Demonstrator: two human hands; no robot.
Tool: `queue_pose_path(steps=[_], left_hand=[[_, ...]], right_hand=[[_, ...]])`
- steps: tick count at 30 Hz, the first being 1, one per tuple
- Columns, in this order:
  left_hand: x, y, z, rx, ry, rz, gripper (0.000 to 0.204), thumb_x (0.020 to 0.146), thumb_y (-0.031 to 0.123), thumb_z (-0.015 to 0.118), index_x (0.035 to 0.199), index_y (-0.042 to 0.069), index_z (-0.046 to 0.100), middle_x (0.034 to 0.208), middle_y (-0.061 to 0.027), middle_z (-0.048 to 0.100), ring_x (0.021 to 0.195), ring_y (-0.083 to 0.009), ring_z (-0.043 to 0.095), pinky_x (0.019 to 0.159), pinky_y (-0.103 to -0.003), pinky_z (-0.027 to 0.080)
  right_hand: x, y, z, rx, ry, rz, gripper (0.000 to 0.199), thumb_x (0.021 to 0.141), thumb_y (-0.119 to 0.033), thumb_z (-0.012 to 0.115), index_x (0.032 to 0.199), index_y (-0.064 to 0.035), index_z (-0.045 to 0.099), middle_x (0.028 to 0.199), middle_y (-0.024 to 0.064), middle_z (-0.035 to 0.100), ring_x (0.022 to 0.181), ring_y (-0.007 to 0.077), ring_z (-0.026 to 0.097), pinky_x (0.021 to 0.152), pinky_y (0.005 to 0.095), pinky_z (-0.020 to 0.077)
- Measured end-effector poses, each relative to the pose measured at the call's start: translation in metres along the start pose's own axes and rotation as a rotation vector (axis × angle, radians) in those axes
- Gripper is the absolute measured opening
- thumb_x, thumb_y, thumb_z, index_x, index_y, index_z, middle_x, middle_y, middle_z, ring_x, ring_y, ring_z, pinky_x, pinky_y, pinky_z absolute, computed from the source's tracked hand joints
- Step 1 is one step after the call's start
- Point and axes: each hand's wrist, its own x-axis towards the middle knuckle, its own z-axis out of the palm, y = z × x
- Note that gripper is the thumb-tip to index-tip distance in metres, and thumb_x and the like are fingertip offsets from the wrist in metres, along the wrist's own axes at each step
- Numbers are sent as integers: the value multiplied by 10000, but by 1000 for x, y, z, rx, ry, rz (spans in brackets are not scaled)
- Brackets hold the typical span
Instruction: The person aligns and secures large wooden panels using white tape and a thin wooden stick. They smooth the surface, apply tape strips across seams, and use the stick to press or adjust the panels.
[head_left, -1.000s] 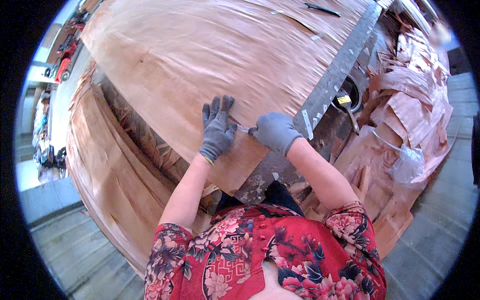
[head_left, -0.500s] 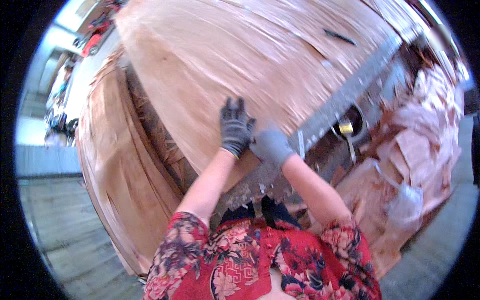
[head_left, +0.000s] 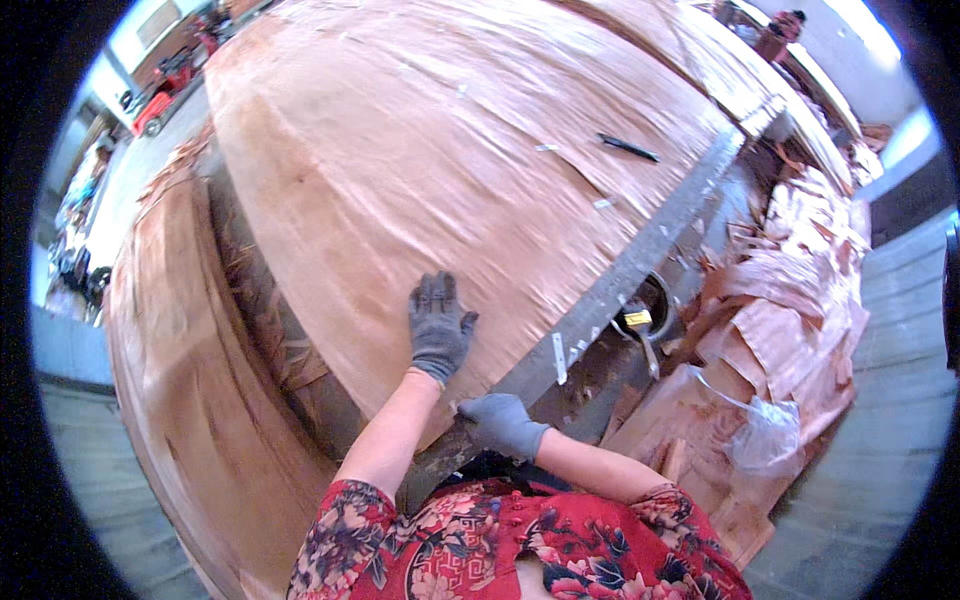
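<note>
Person in red floral shirt (head_left: 440, 545), short sleeves, bare forearms, grey gloves on both hands. Right hand (head_left: 500, 425) low, near the front corner of the bench (head_left: 625, 268), at the near edge of the veneer sheet (head_left: 400, 190); fingers curled in, glove hides the inside, can't tell if that grip has closed on anything. Left hand (head_left: 440, 328) just ahead and to the left, palm down on the sheet, fingers extended, thumb out to the right; grip flat, nothing grasped. Thin brown wood veneer, spread over the bench, wrinkled, running away from the person.

Right side: white strip (head_left: 560, 358) on the grey bench edge; beyond it a dark round container (head_left: 655, 300) with a yellow-banded tool (head_left: 637, 320) across it, handle toward the person. Clear plastic bag (head_left: 765, 437) on the veneer scraps (head_left: 800, 300), piled to the right. Left side: long stack of veneer (head_left: 180, 350), edges curved by the lens, apart from the bench.

Farther up the sheet: small white tape pieces, a dark crack between two of them, slim black tool (head_left: 628, 147) lying near the right edge. Far left: red wheeled machine (head_left: 153, 112). Far right: another person (head_left: 778, 38).
</note>
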Motion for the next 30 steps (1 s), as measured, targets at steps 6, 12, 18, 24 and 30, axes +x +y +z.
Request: queue_pose_path(steps=[6, 12, 18, 24, 30], left_hand=[[-2, 1, -8, -27, -19, -16, 727, 808, 354, 528, 1350, -34, 238, 1397, -202, 267, 1298, -374, 224, 1066, -481, 137], [1, 3, -6, 50, -115, -53, 738, 775, 284, 560, 1354, -34, 230, 1388, -212, 275, 1300, -361, 222, 1078, -452, 134], [-6, 42, 8, 215, -129, -375, 781, 791, 338, 536, 1374, -26, 165, 1415, -225, 207, 1324, -364, 151, 1081, -470, 82], [-17, 122, 28, 348, -277, -690, 802, 806, 384, 507, 1386, -9, 119, 1428, -257, 118, 1329, -395, 83, 1078, -487, 39], [-13, 123, 25, 380, -347, -718, 792, 803, 344, 519, 1385, -11, 115, 1433, -253, 92, 1331, -394, 58, 1079, -487, 37]], right_hand=[[-48, 59, -47, 474, 261, 274, 228, 807, -272, 581, 880, -64, 639, 793, 157, 624, 698, 316, 613, 623, 362, 474], [-116, 145, -89, 680, 171, 556, 217, 847, -211, 592, 884, -1, 632, 647, 15, 562, 581, 72, 479, 526, 253, 415], [-205, 277, -139, 803, 333, 575, 253, 853, -258, 587, 819, -10, 627, 647, 6, 563, 577, 68, 492, 517, 242, 408], [-263, 362, -221, 1056, 546, 584, 260, 877, -259, 554, 772, -24, 595, 609, -12, 515, 513, 69, 472, 465, 228, 373], [-228, 423, -289, 1154, 522, 459, 206, 882, -224, 551, 817, -32, 585, 681, -25, 538, 580, 57, 468, 522, 204, 374]])
